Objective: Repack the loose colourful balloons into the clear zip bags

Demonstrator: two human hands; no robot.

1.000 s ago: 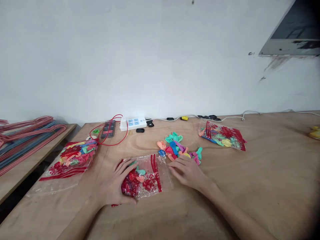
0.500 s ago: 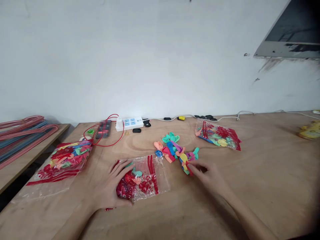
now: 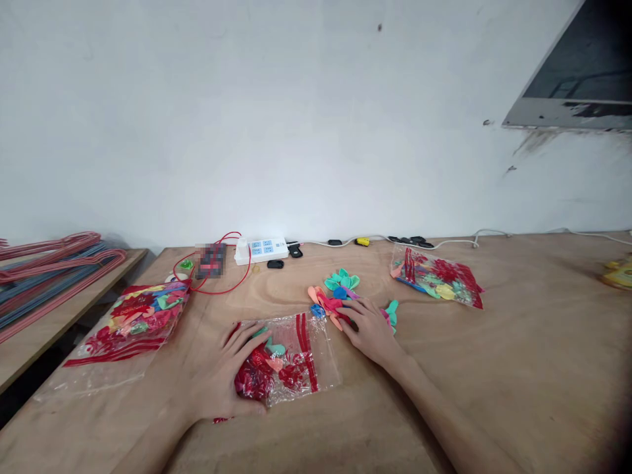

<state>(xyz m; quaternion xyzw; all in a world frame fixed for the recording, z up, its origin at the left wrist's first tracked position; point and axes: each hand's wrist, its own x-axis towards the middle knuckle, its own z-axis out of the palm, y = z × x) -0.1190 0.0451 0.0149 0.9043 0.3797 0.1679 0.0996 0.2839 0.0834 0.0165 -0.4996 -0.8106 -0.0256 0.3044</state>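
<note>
My left hand [image 3: 212,375] lies over the left end of a clear plastic bag [image 3: 323,355] with red print, its thumb at the near edge and fingers curved across the top. Through the film show green, peach and red balloons [image 3: 276,349]. To the right, a loose heap of uninflated balloons [image 3: 343,280] in green, blue, red, peach and purple lies on the wooden table. My right hand [image 3: 370,329] reaches over the near part of this heap, fingers apart and bent down onto the balloons. It covers several of them, and its fingertips are partly hidden.
Two more balloon bags lie on the table, one at left [image 3: 133,316] and one at back right [image 3: 437,276]. A white power strip [image 3: 261,250], a red cable [image 3: 222,291] and small black items line the wall. Pink and blue hangers [image 3: 54,276] stand far left.
My right hand has moved left and farther over the balloon heap, from a pinch at its near right edge. My left hand stays on the bag. The view has shifted slightly.
</note>
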